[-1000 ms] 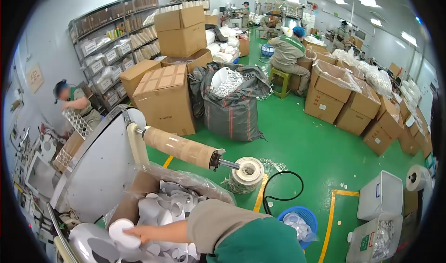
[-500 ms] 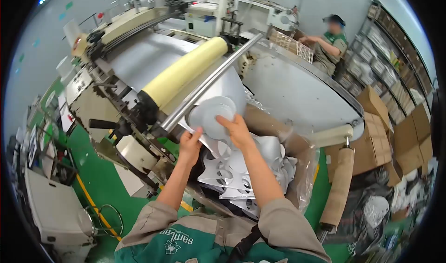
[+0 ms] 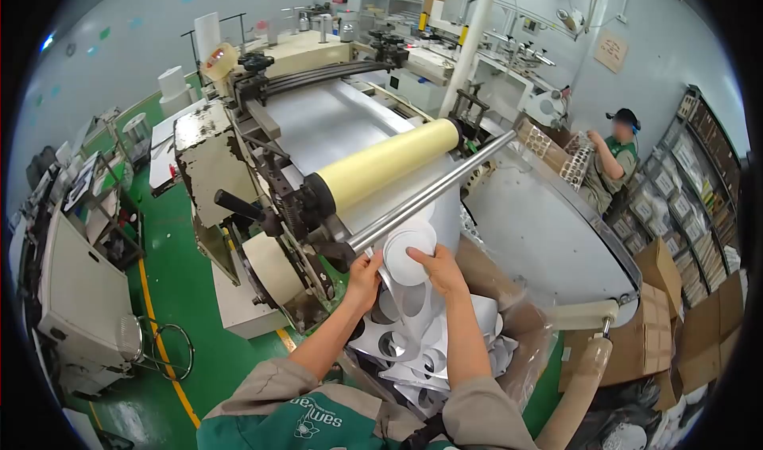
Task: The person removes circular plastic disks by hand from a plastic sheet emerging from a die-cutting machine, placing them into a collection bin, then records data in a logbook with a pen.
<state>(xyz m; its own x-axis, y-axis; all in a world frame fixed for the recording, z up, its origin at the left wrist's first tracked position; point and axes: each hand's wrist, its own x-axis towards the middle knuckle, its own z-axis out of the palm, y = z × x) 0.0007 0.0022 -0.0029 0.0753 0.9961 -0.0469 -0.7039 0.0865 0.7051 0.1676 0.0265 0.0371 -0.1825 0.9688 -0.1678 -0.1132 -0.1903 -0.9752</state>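
A small stack of round white discs (image 3: 408,253) is in my right hand (image 3: 442,269), thumb on top and fingers hidden beneath. My left hand (image 3: 364,281) is closed at the left side of the discs, pinching the edge of a silvery sheet with round holes (image 3: 412,301). That punched sheet hangs down from the machine toward a pile of crumpled punched scrap (image 3: 433,355) below my hands. Just above the discs runs a steel bar (image 3: 437,189), with a yellow roller (image 3: 389,164) behind it.
A wide silvery web (image 3: 334,124) lies on the machine bed. The scrap sits in a plastic-lined carton (image 3: 528,327). A metal panel (image 3: 548,227) stands to the right, with cardboard boxes (image 3: 648,323) beyond. A co-worker (image 3: 616,164) handles a punched sheet at the back right.
My view has tilted up and swung left, showing more of the machine. Both hands stay at the discs and the sheet edge. The co-worker's hand has risen.
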